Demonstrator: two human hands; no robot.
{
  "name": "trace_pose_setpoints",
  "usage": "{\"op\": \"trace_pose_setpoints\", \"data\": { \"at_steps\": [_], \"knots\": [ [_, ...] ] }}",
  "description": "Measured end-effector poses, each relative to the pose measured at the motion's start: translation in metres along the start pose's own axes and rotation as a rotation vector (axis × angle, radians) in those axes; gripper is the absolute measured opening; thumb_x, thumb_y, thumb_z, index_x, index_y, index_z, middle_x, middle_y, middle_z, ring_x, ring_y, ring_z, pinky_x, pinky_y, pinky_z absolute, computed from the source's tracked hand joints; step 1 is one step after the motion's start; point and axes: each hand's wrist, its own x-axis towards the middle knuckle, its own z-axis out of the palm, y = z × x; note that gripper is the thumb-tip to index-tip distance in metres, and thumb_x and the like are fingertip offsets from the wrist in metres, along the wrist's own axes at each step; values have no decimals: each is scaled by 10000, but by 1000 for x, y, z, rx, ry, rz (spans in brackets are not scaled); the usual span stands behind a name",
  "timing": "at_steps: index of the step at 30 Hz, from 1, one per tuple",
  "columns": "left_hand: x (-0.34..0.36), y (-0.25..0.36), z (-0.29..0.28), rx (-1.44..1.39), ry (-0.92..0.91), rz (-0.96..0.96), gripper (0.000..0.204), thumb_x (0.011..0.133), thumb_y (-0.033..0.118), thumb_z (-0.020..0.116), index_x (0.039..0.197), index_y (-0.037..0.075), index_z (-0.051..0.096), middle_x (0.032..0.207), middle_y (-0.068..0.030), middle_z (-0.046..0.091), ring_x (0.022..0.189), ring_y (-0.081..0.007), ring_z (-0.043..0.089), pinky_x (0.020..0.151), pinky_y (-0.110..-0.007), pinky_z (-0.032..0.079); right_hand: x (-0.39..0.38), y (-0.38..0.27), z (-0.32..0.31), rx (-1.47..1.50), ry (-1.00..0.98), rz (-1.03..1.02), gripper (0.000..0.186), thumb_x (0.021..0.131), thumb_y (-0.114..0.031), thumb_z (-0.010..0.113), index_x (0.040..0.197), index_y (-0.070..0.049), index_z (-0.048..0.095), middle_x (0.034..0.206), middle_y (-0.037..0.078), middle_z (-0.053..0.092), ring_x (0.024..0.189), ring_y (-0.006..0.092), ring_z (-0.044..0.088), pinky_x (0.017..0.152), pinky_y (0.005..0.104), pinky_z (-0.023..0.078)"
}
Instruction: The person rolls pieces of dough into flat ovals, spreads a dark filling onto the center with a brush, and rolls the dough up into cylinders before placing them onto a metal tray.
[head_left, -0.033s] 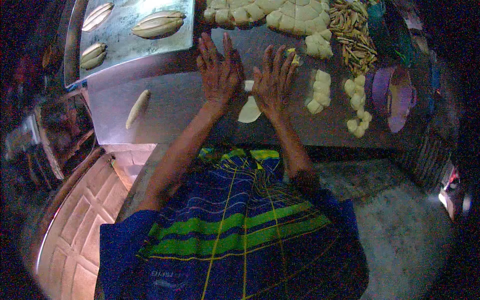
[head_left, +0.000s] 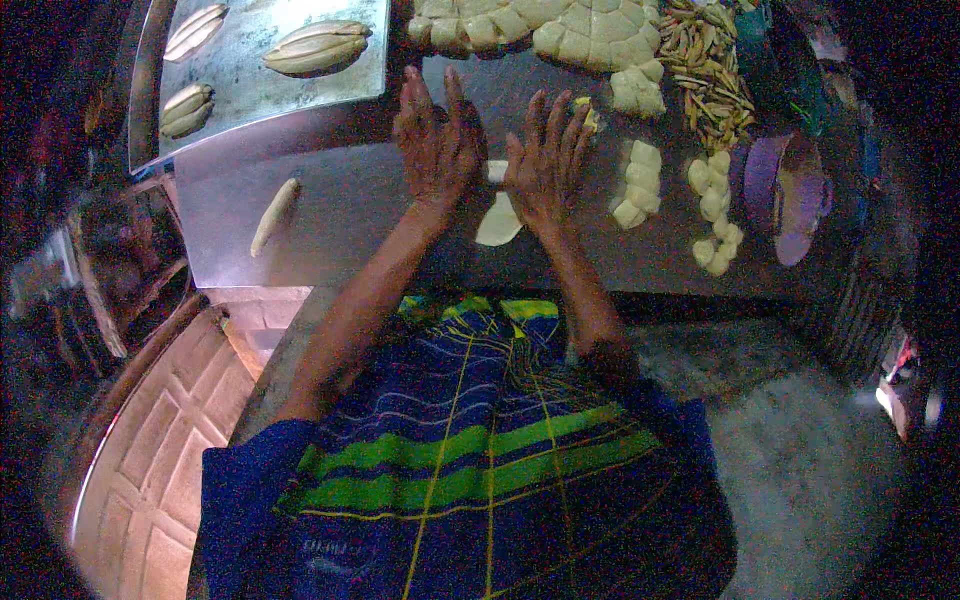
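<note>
My left hand [head_left: 437,140] and my right hand [head_left: 545,160] lie palm down, fingers stretched out and slightly spread, on a pale flattened piece of dough [head_left: 497,222] on the metal worktop [head_left: 350,235]. Part of the dough is hidden under my hands. A small yellow bit [head_left: 589,116] is just beyond my right fingertips. To the right sit a row of small dough lumps [head_left: 636,183] and a cluster of rounder ones [head_left: 713,190]. A long pale dough roll [head_left: 275,218] lies alone at the left.
A metal tray [head_left: 260,110] with shaped dough pieces [head_left: 315,48] is at upper left. Cut dough slabs [head_left: 595,35] lie at the back, beside a heap of thin brownish pieces [head_left: 705,85]. A purple container [head_left: 798,195] stands at the right. A panelled pale surface [head_left: 150,440] is below left.
</note>
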Motion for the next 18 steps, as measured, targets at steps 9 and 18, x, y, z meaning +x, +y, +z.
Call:
{"op": "trace_pose_setpoints", "data": {
  "at_steps": [9, 18],
  "knots": [
    [6, -29, 48, -83, -32, 137, 495, 900, 169, 626, 1365, 38, 516, 1118, -211, 645, 914, -374, 673, 659, -470, 558, 27, -1, 8, 43, 114, -12, 734, 1031, -374, 461, 1610, -51, 148, 1617, 343, 150, 1469, 586, 142, 1201, 650, 130],
    [12, -57, 40, -176, -210, 138, 252, 950, 145, 577, 1193, 87, 613, 1031, -162, 643, 903, -375, 630, 734, -488, 515, 22, 38, 8, 277, -289, -16, 367, 941, -197, 662, 1296, -103, 651, 1282, 177, 628, 1234, 375, 563, 1060, 492, 444]
  ]
}}
